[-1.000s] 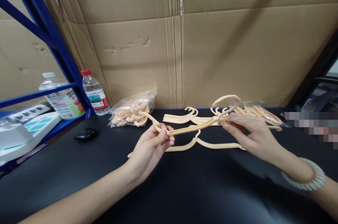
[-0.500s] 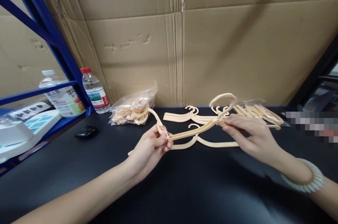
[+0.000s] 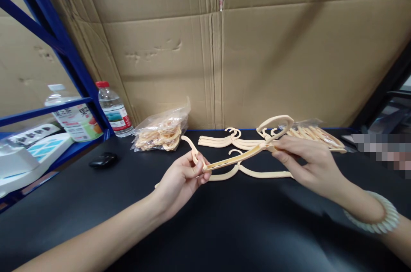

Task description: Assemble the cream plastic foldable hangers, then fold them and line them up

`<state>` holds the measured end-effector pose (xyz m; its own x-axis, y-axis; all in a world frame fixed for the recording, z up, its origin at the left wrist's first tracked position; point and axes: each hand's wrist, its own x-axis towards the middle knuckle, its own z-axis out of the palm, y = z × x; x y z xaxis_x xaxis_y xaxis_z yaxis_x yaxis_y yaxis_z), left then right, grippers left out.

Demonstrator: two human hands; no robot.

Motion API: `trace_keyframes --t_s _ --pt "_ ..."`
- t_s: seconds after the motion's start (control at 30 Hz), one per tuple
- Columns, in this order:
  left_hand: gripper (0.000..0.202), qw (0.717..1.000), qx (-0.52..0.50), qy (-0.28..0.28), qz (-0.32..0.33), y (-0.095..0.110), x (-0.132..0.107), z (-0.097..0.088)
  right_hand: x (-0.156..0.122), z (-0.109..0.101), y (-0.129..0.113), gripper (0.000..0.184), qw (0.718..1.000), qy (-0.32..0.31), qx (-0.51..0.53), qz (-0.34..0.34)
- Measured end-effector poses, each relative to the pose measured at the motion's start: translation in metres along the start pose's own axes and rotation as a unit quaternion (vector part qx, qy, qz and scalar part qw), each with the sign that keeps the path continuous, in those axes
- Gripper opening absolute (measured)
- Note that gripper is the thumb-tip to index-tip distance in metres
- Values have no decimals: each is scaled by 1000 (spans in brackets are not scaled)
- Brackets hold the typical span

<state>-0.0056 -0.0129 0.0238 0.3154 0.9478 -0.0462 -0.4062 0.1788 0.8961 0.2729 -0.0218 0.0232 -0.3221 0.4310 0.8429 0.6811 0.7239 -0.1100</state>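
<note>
Between my two hands, raised above the black table, is a cream plastic clothes hanger [image 3: 236, 161] made of jointed parts. My left hand [image 3: 184, 178] pinches it at a joint, where a short curved piece sticks up. My right hand [image 3: 305, 163] grips it near the base of the hook, which loops up and away from me. Behind it on the table lies another cream hanger [image 3: 265, 174], partly covered by my hands and the held one. Farther back rest several more cream hangers [image 3: 215, 140] laid close together.
A clear bag of cream plastic parts [image 3: 160, 135] lies at the back left, another bag [image 3: 316, 134] at the back right. A black mouse [image 3: 103, 160], a red-capped water bottle [image 3: 114, 111] and a blue shelf [image 3: 48, 110] stand left. Cardboard [image 3: 167, 71] walls the back.
The hook and my right hand have moved slightly right. The held hanger has turned a little, showing slots along its inner channel. My left hand keeps its pinch nearly in place.
</note>
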Motion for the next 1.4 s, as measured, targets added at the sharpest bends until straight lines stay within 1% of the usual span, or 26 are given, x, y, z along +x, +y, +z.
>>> trace_keyframes --t_s 0.13,0.33,0.5,0.67,0.73,0.83,0.9,1.03,1.23,1.4 --pt "14 1000 -3 -8 1 0 1 0 0 -1 -1 15 1000 -1 -4 0" --pt "13 1000 0 0 -2 2 0 3 0 -1 0 15 1000 -1 -9 4" --pt "14 1000 18 2 16 0 -1 1 0 0 -1 15 1000 7 -13 -1" --pt "19 999 22 27 27 -1 1 -1 2 -1 -4 15 1000 15 -18 -20" --pt "19 999 11 16 25 -1 2 0 2 -1 -4 15 1000 14 -20 -17" --pt "19 999 -3 -26 26 0 2 -1 1 -1 0 14 1000 12 -20 -11" --pt "17 999 -2 -43 22 0 1 -1 0 -1 2 13 1000 7 -21 -12" --pt "17 999 14 -44 20 0 0 -1 0 -2 3 12 1000 -11 -20 -15" --pt "17 999 11 -40 14 1 1 -2 -1 -1 3 12 999 -1 -27 -16" --pt "14 999 18 -33 12 0 0 -2 -1 -1 2 12 1000 -8 -21 -18"
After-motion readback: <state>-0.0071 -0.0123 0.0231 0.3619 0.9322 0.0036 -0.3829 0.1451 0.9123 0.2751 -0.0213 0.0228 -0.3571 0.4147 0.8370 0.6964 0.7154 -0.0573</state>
